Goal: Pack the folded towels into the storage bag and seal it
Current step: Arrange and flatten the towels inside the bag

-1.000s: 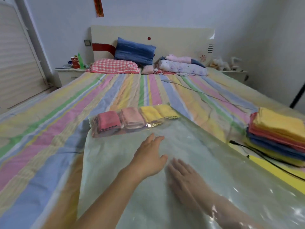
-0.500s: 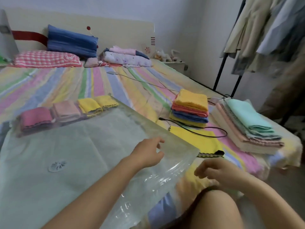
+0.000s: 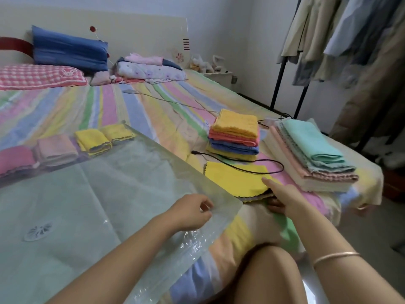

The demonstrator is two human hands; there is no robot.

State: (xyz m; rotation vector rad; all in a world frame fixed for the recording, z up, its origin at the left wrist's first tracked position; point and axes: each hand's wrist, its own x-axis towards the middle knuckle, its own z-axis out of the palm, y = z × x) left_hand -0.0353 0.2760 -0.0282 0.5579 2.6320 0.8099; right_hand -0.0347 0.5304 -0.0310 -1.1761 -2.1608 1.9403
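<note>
A large clear storage bag (image 3: 105, 194) lies flat on the striped bed, with several small folded towels (image 3: 54, 150) in red, pink and yellow inside its far end. My left hand (image 3: 190, 212) pinches the bag's near right corner. My right hand (image 3: 282, 198) grips the near edge of a flat yellow towel (image 3: 234, 178), thumb on top and fingers underneath. A black cable (image 3: 241, 166) lies across that towel. Behind it stands a stack of small folded towels (image 3: 235, 134), yellow on top. To its right is a pile of larger towels (image 3: 313, 154), mint on top.
Pillows (image 3: 68, 49) and folded bedding (image 3: 149, 69) lie at the headboard. A white cord (image 3: 171, 102) runs across the bed. A clothes rack (image 3: 350, 51) with hanging garments stands at the right past the bed's edge. My knee (image 3: 269, 273) is at the bottom.
The view has swung right from the bag's middle to its corner. My right hand left the bag, reached right and took hold of the flat yellow towel. My left hand moved to the bag's corner.
</note>
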